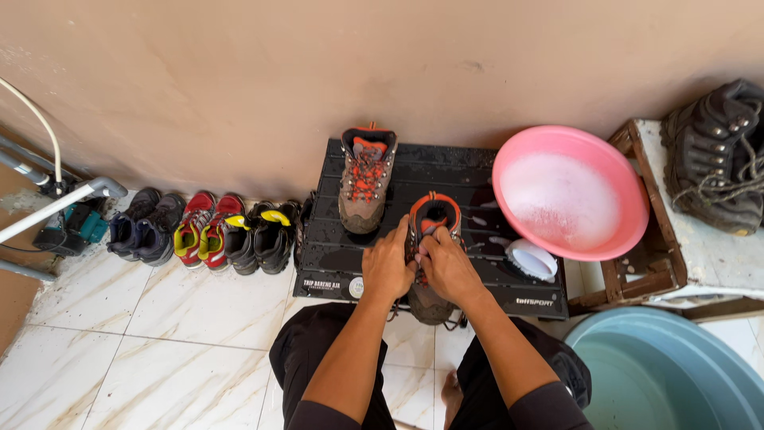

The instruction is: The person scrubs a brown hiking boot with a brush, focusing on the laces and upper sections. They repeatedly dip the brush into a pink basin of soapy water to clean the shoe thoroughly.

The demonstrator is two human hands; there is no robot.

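A grey-brown hiking boot with an orange collar point(432, 213) stands on a black slatted folding table point(326, 251), toe toward me. My left hand point(388, 267) and my right hand point(448, 267) both grip it over the laces, fingers closed on the lace area. Its matching boot point(365, 181) with orange laces stands at the back of the table against the wall, untouched. A white scrub brush point(532, 259) lies on the table just right of my right hand.
A pink basin of soapy water point(569, 191) rests at the table's right end. A blue tub point(668, 374) stands at the lower right. Dark boots point(716, 155) lie on a wooden crate. Several shoes point(207, 231) line the wall on the left. White pipes point(56, 203) stand far left.
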